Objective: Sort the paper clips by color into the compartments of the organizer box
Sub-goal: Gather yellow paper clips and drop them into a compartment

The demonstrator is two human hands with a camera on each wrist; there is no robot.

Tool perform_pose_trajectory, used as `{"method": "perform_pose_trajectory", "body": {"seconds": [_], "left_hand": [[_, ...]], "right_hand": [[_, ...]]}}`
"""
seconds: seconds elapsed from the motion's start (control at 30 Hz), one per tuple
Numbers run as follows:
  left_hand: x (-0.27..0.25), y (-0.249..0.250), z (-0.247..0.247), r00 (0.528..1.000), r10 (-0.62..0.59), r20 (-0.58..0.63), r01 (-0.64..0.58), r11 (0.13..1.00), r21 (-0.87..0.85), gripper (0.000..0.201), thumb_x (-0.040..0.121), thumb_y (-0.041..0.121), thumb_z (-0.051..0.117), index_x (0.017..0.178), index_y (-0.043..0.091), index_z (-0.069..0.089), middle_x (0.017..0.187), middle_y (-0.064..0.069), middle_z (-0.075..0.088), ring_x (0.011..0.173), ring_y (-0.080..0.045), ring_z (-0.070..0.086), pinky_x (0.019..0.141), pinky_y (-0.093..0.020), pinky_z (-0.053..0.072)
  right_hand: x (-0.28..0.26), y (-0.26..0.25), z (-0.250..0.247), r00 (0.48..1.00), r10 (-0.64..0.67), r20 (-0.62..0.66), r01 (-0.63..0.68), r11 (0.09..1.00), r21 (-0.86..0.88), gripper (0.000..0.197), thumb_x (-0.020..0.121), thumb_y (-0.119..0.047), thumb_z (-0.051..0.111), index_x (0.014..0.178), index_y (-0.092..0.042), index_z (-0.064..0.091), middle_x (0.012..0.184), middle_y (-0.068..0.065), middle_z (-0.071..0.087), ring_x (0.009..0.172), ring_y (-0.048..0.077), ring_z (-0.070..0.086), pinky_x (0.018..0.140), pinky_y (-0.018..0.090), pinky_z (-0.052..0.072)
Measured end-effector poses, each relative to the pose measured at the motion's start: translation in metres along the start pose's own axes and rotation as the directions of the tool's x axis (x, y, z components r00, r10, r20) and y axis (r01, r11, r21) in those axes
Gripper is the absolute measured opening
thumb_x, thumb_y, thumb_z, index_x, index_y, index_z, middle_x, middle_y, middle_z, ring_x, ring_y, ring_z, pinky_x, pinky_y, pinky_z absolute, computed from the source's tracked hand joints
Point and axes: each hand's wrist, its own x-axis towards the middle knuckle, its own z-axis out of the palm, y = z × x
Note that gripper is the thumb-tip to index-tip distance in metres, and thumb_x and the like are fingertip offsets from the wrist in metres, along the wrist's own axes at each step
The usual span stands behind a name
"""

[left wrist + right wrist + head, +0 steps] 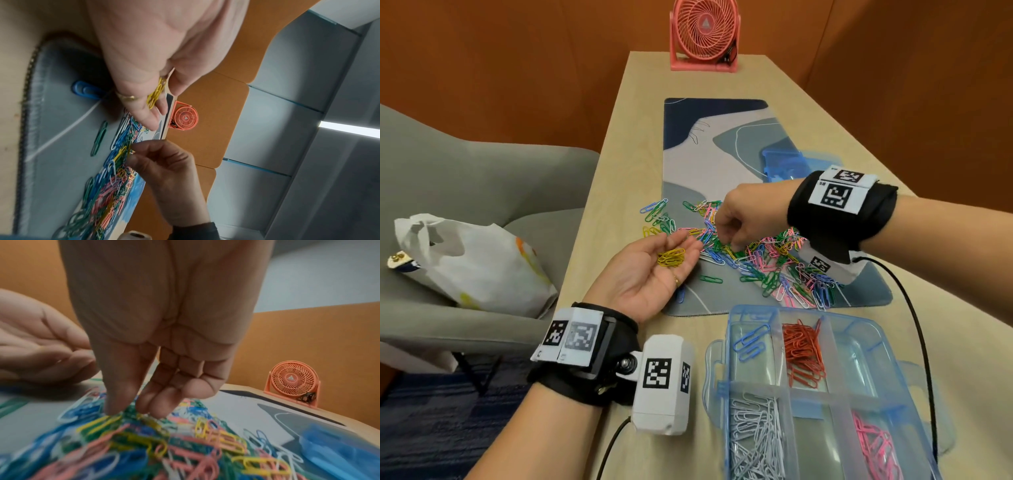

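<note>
A mixed pile of coloured paper clips (767, 260) lies on the desk mat (705, 154). My left hand (654, 270) rests palm up at the pile's left edge, fingers relaxed, carrying several yellow clips (671, 257) (156, 92). My right hand (726, 236) reaches down into the pile (164, 443); its thumb and forefinger pinch the end of a yellow clip (100, 421) that still lies there. The clear blue organizer box (726, 342) stands near me, with blue clips (751, 342), red clips (803, 353), white clips (753, 435) and pink clips (876, 445) in separate compartments.
The box's blue lid (791, 164) lies behind the pile. A pink fan (703, 34) stands at the table's far end. A green clip (710, 279) and a blue clip (680, 294) lie apart from the pile. A grey chair holds a plastic bag (472, 260). A black cable (917, 325) runs right of the box.
</note>
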Motion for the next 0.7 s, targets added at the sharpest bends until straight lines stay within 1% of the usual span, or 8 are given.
{"method": "perform_pose_trajectory", "body": {"seconds": [0.07,0.2,0.4,0.47,0.57,0.6,0.67,0.7], "left_hand": [[0.0001,-0.0005,-0.0002,1.000,0.000,0.000,0.000,1.000,0.002,0.028,0.100,0.009,0.036,0.100,-0.010,0.057,0.094,-0.021,0.062,0.090,-0.029,0.062,0.073,-0.036,0.055],[0.0000,-0.0007,-0.0008,1.000,0.003,-0.003,-0.003,1.000,0.006,0.029,0.100,0.010,0.036,0.100,-0.010,0.057,0.093,-0.021,0.064,0.090,-0.029,0.062,0.072,-0.035,0.056],[0.0007,-0.0010,-0.0015,1.000,0.008,-0.003,-0.007,1.000,0.014,0.028,0.099,0.009,0.037,0.101,-0.010,0.057,0.093,-0.021,0.064,0.092,-0.029,0.062,0.074,-0.035,0.055],[0.0007,-0.0012,-0.0017,1.000,0.010,-0.002,-0.010,1.000,0.020,0.028,0.100,0.010,0.037,0.101,-0.010,0.057,0.095,-0.021,0.063,0.093,-0.029,0.062,0.075,-0.036,0.055],[0.0004,-0.0010,-0.0015,1.000,0.009,0.001,-0.009,1.000,0.022,0.028,0.100,0.010,0.037,0.101,-0.010,0.057,0.095,-0.022,0.063,0.093,-0.030,0.062,0.076,-0.037,0.055],[0.0004,-0.0010,-0.0013,1.000,0.009,0.003,-0.009,1.000,0.020,0.028,0.100,0.010,0.037,0.101,-0.010,0.057,0.095,-0.022,0.063,0.093,-0.030,0.062,0.076,-0.037,0.055],[0.0000,-0.0007,-0.0010,1.000,0.009,0.003,-0.009,1.000,0.021,0.027,0.099,0.009,0.038,0.101,-0.010,0.056,0.096,-0.022,0.062,0.093,-0.029,0.062,0.075,-0.037,0.055],[-0.0003,-0.0007,-0.0008,1.000,0.008,0.003,-0.008,1.000,0.021,0.028,0.099,0.010,0.037,0.101,-0.010,0.056,0.096,-0.022,0.063,0.092,-0.029,0.062,0.075,-0.037,0.055]], "right_hand": [[0.0006,-0.0006,0.0051,1.000,0.000,-0.001,0.000,1.000,0.002,0.014,0.080,-0.023,0.073,0.091,-0.017,0.065,0.067,-0.016,0.051,0.061,-0.001,0.045,0.057,0.012,0.035],[0.0017,0.0019,0.0045,1.000,0.028,0.006,-0.028,0.999,0.019,0.012,0.080,-0.013,0.072,0.092,-0.013,0.068,0.066,-0.015,0.054,0.061,-0.002,0.047,0.057,0.011,0.036],[-0.0001,0.0055,0.0017,0.999,0.036,-0.015,-0.036,0.999,-0.005,0.011,0.083,-0.007,0.066,0.091,-0.015,0.067,0.068,-0.016,0.053,0.061,-0.003,0.047,0.055,0.008,0.034],[-0.0013,0.0057,0.0015,0.999,0.035,-0.028,-0.035,0.999,-0.009,0.012,0.085,-0.007,0.063,0.091,-0.016,0.068,0.069,-0.015,0.055,0.062,-0.001,0.048,0.056,0.008,0.034],[-0.0026,0.0032,0.0042,0.998,0.022,-0.062,-0.024,0.999,-0.039,0.007,0.086,-0.015,0.061,0.083,-0.014,0.067,0.073,-0.005,0.060,0.069,0.011,0.052,0.060,0.019,0.039],[-0.0024,0.0021,0.0058,0.998,0.027,-0.061,-0.030,0.998,-0.051,0.008,0.086,-0.020,0.063,0.080,-0.015,0.066,0.071,-0.004,0.059,0.069,0.013,0.052,0.062,0.020,0.038],[-0.0017,0.0003,0.0080,0.998,0.050,-0.038,-0.052,0.997,-0.049,0.014,0.083,-0.030,0.069,0.077,-0.018,0.065,0.065,-0.008,0.056,0.066,0.012,0.051,0.061,0.021,0.038],[-0.0008,0.0003,0.0088,0.998,0.056,-0.031,-0.058,0.997,-0.044,0.016,0.082,-0.032,0.071,0.076,-0.019,0.065,0.063,-0.010,0.054,0.063,0.009,0.050,0.057,0.021,0.038]]}}
